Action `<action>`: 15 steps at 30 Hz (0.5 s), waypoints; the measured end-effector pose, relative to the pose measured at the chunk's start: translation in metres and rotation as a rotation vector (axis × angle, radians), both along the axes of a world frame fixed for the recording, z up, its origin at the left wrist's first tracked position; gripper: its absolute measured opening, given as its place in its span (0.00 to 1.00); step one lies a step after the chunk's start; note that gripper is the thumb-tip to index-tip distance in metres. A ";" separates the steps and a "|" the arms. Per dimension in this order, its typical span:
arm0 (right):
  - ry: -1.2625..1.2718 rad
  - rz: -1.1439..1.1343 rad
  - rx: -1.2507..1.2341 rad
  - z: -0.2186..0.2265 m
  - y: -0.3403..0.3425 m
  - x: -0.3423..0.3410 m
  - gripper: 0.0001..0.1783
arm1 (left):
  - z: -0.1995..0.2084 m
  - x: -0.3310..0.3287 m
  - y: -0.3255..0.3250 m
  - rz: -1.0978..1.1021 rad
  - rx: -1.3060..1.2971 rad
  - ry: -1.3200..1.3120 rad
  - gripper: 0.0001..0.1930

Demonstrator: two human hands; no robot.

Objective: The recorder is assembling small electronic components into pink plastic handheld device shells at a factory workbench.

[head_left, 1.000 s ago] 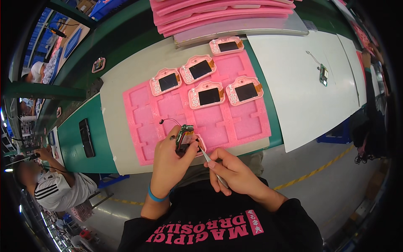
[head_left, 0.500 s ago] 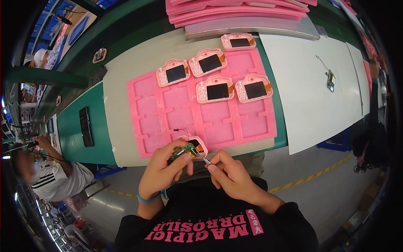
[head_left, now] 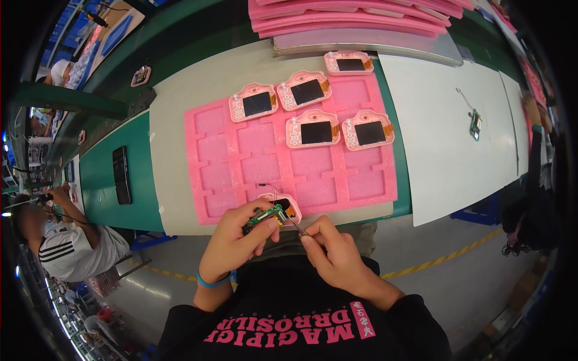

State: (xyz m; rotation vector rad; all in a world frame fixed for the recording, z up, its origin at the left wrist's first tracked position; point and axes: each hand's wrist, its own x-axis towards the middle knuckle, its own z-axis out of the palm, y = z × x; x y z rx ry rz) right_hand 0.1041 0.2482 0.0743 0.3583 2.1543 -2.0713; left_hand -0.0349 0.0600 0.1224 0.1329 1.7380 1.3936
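Observation:
My left hand (head_left: pixel 236 238) grips a small green circuit board (head_left: pixel 264 216) between thumb and fingers, and a thin dark wire (head_left: pixel 275 191) rises beside it. In my right hand (head_left: pixel 332 245) is a pair of metal tweezers (head_left: pixel 296 226), pinched between thumb and fingers. The tips meet the right end of the board; what they touch there is too small to make out. Just behind the board lies a pink camera housing (head_left: pixel 293 208) with a dark screen, partly hidden by the board and my left hand. It rests at the near edge of the pink foam tray (head_left: pixel 233 157).
Several pink camera housings (head_left: pixel 313 130) with screens sit on the tray's far half. Foam trays (head_left: pixel 352 21) are stacked behind. A black phone (head_left: pixel 122 174) lies left; another circuit board (head_left: pixel 475 125) with a wire lies on the white sheet (head_left: pixel 433 132) right. A co-worker (head_left: pixel 84 243) sits left.
The view has shifted slightly. Both hands keep their holds, and the tweezers' tips stay at the board's right end. The tweezers' shaft shows more now as the right hand sits slightly farther right.

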 end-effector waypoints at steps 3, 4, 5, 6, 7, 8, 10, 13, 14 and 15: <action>-0.003 0.001 0.002 -0.002 0.000 0.000 0.06 | -0.004 0.001 0.000 -0.010 0.001 0.019 0.11; -0.004 0.001 0.002 -0.002 0.000 0.001 0.06 | -0.004 0.001 0.000 -0.014 0.001 0.025 0.12; -0.004 0.002 0.002 -0.002 0.000 0.001 0.06 | -0.004 0.001 -0.001 -0.013 0.001 0.025 0.12; 0.000 0.001 0.020 -0.001 -0.001 0.001 0.06 | -0.004 0.001 -0.001 -0.011 0.000 0.026 0.12; 0.004 -0.001 0.039 -0.001 -0.001 0.001 0.06 | -0.004 0.002 -0.001 -0.011 -0.001 0.027 0.12; 0.008 -0.004 0.057 -0.001 -0.002 0.001 0.06 | -0.004 0.002 -0.001 -0.010 -0.001 0.028 0.12; 0.013 -0.005 0.076 -0.001 -0.002 0.001 0.06 | -0.004 0.002 -0.001 -0.008 -0.002 0.030 0.12; 0.037 0.021 0.066 0.001 0.001 0.001 0.06 | -0.004 0.002 0.000 -0.015 0.001 0.061 0.12; 0.045 0.029 0.063 0.001 0.001 0.001 0.06 | -0.004 0.002 0.000 -0.017 0.002 0.071 0.12; 0.046 0.029 0.062 0.001 0.002 0.001 0.06 | -0.003 0.002 0.000 -0.017 0.002 0.072 0.12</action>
